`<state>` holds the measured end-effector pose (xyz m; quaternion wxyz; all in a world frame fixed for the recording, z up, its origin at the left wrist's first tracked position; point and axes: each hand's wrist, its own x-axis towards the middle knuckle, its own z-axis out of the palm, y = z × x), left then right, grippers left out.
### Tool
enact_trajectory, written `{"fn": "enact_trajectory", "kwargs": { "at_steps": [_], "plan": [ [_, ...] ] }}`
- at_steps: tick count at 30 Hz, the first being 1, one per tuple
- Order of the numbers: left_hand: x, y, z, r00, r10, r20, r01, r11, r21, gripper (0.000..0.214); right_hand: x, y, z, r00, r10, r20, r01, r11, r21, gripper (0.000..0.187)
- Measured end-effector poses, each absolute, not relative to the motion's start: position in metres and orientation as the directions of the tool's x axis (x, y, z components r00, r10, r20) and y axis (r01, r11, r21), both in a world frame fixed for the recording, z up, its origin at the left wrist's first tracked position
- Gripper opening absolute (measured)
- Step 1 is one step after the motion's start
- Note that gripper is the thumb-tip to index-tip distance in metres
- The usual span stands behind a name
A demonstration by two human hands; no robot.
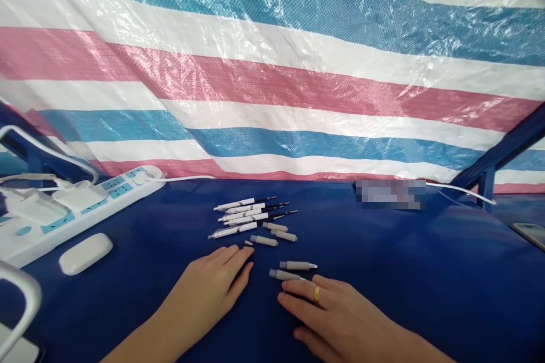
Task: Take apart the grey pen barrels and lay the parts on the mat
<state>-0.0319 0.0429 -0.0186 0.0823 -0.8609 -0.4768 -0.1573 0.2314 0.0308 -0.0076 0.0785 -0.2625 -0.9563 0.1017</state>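
My left hand [208,289] lies flat on the blue table cover [383,272], fingers stretched out, holding nothing; its fingertips are close to a tiny grey part [248,243]. My right hand [340,317], wearing a gold ring, also rests flat with fingers extended; its fingertips touch a grey pen barrel [284,275]. Another grey barrel [298,265] lies just beyond. Further back is a bundle of several white-and-black pens [251,212], with loose grey caps [275,233] in front of them.
A white power strip [85,204] with plugged adapters runs along the left. A white oval case [85,253] sits near it. A striped tarp [272,68] hangs behind. A phone [530,232] lies at the right edge; a white cable [460,190] runs behind.
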Motion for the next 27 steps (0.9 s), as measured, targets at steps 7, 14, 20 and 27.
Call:
{"fn": "enact_trajectory", "kwargs": {
  "at_steps": [7,14,20,27],
  "plan": [
    [-0.038,0.046,-0.018,0.459,0.809,0.367,0.868,-0.497,0.011,0.033,0.232,0.029,-0.007,-0.825,0.547,0.144,0.492,0.819,-0.294,0.039],
    [-0.028,0.043,-0.016,0.521,0.782,0.342,0.803,-0.585,0.115,0.030,0.233,0.032,-0.006,-0.848,0.520,0.104,0.466,0.825,-0.320,0.032],
    [-0.019,0.040,-0.020,0.502,0.801,0.325,0.808,-0.569,0.154,0.029,0.234,0.032,-0.009,-0.821,0.560,0.111,0.491,0.792,-0.362,0.031],
    [-0.020,0.038,-0.020,0.490,0.811,0.320,0.840,-0.538,0.077,0.037,0.231,0.031,-0.010,-0.793,0.606,0.052,0.554,0.755,-0.351,0.023]
  ]
}}
